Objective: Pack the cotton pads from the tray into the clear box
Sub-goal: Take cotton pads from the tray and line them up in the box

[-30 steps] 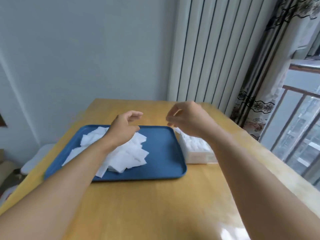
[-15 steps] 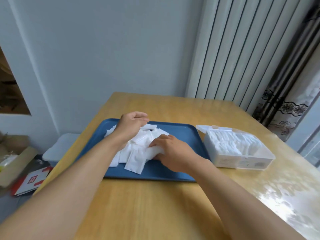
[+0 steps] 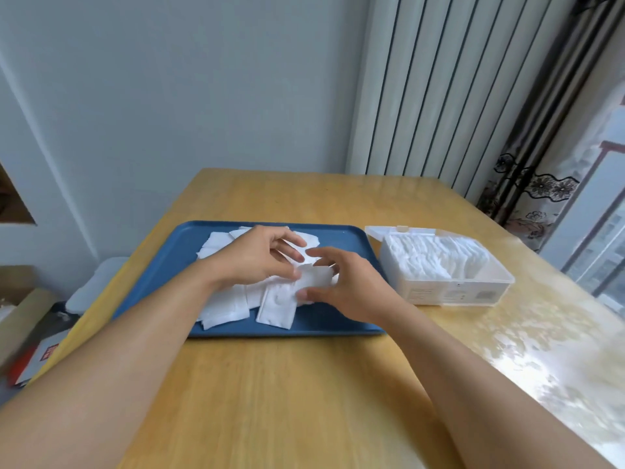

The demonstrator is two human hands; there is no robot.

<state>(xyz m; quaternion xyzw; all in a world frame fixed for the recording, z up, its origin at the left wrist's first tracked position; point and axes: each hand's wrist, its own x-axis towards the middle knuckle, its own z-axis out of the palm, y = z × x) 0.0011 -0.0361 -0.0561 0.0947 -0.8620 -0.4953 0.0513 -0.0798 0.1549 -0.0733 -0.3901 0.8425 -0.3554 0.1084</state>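
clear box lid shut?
No, the clear box sits open to the right of the tray, with white pads showing inside from above.

The tray (image 3: pixel 341 242) lay on the table (image 3: pixel 270 384), left of centre, with the clear box (image 3: pixel 446 292) just beside its right edge. The box lid (image 3: pixel 399 230) stood open behind the box. Cotton pads (image 3: pixel 223 306) were heaped on the left and middle of the tray; further pads (image 3: pixel 433 262) stood packed in the left and middle of the box. The left hand (image 3: pixel 257 258) and right hand (image 3: pixel 348 286) were positioned over the heap, both touching one pad (image 3: pixel 316 277) between them. A radiator (image 3: pixel 439 86) stood behind the table
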